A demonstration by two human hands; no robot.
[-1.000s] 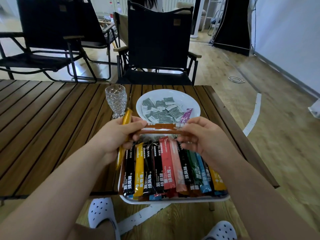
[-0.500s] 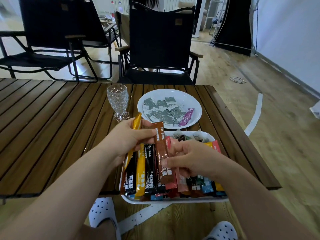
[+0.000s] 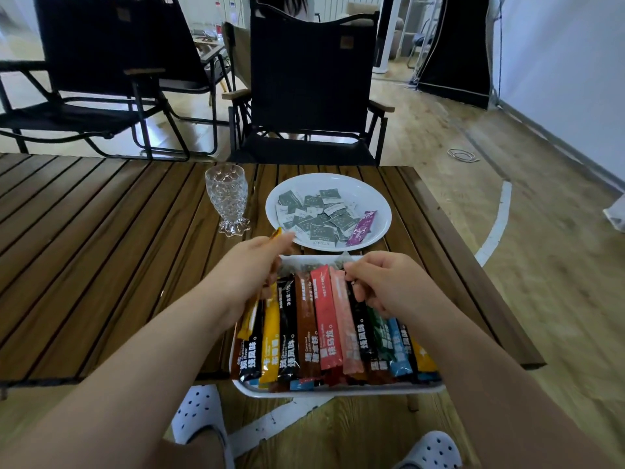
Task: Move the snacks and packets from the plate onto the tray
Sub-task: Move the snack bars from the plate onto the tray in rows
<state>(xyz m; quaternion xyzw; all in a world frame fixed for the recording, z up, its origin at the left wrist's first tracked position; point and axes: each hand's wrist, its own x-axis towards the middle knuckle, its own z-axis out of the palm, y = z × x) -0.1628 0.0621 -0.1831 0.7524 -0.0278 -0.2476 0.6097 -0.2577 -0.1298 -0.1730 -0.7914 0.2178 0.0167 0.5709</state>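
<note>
Brown stick (image 3: 306, 319) now in tray (image 3: 338, 391); slatted tbl (image 3: 101, 248), chairs (image 3: 311, 79).

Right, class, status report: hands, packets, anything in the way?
Left hand grips yellow stick packet; right hand curled over sticks in white tray, grip unclear. Grey sachets and purple stick still on white round plate. Clear glass goblet beside plate, not blocking.

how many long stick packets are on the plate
1: the purple stick packet lies at the plate's right side, beside the small grey-green sachets; another could hide beneath them.
</note>
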